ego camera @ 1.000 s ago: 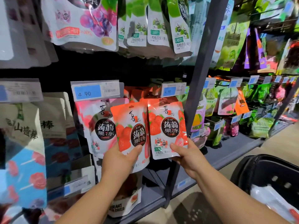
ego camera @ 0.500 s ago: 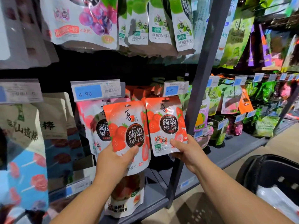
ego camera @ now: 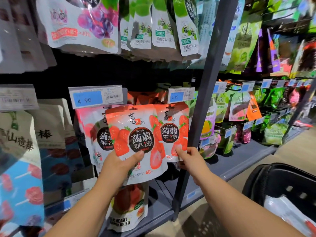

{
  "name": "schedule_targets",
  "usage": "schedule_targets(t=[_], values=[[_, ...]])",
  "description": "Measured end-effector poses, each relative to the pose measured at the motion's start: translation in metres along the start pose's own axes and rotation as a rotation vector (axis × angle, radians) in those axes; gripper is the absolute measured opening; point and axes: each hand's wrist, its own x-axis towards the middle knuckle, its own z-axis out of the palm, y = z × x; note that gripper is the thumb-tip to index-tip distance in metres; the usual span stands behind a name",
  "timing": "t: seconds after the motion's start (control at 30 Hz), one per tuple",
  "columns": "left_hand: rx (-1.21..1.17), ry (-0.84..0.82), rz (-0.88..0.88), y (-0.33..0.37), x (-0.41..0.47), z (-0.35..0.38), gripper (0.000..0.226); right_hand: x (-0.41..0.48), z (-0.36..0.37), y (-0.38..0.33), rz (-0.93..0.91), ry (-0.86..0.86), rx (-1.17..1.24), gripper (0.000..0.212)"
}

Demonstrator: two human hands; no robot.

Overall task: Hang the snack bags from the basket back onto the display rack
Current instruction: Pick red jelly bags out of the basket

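My left hand grips the lower part of a red strawberry snack bag, thumb on its front. That bag is held up in front of the display rack, just under the blue 4.90 price tag. My right hand pinches the bottom corner of a second strawberry bag, which sits to the right under another price tag. A pinker bag hangs behind on the left. The black basket is at lower right with a white bag inside.
A grey upright post of the rack stands right beside my right hand. Rows of green and purple bags hang above and to the right. A grey bottom shelf runs below. Lollipop bags hang at far left.
Both bags have shifted left and slightly up on the rack. The left bag now overlaps the right one and sits closer under the 4.90 tag.
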Motion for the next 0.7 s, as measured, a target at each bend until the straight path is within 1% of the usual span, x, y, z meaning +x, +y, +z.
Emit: schedule_targets(t=[0.1,0.13,0.2,0.23,0.27,0.33,0.4,0.47,0.53,0.57,0.63,0.7], values=[[-0.086,-0.07,-0.012,0.0,0.002,0.008,0.054,-0.014,-0.006,-0.002,-0.08,0.113,-0.168,0.041],[-0.101,-0.091,-0.018,0.0,0.002,0.012,0.053,-0.019,-0.008,-0.004,-0.145,0.166,-0.219,0.041],[-0.107,-0.123,-0.037,-0.004,0.003,0.019,0.042,-0.03,-0.015,-0.006,-0.271,0.238,-0.249,0.031],[-0.11,-0.136,-0.055,-0.005,0.002,0.023,0.036,-0.036,-0.018,-0.008,-0.296,0.224,-0.22,0.025],[-0.118,-0.153,-0.07,-0.006,0.002,0.027,0.035,-0.041,-0.021,-0.011,-0.294,0.167,-0.161,0.02],[-0.122,-0.2,-0.087,-0.009,0.003,0.036,0.042,-0.051,-0.023,-0.018,-0.235,-0.01,0.003,0.016],[-0.133,-0.222,-0.094,-0.01,0.005,0.044,0.044,-0.059,-0.025,-0.023,-0.181,-0.143,0.087,0.018],[-0.136,-0.24,-0.104,-0.008,0.005,0.054,0.042,-0.063,-0.027,-0.021,-0.147,-0.223,0.142,0.032],[-0.118,-0.27,-0.107,-0.007,0.007,0.063,0.04,-0.063,-0.029,-0.017,-0.121,-0.259,0.196,0.051],[-0.114,-0.281,-0.112,-0.007,0.008,0.066,0.035,-0.063,-0.031,-0.017,-0.114,-0.261,0.213,0.059],[-0.113,-0.287,-0.127,-0.006,0.01,0.071,0.028,-0.062,-0.034,-0.017,-0.131,-0.234,0.239,0.063],[-0.094,-0.301,-0.124,-0.007,0.013,0.074,0.032,-0.061,-0.036,-0.017,-0.166,-0.195,0.256,0.058]])
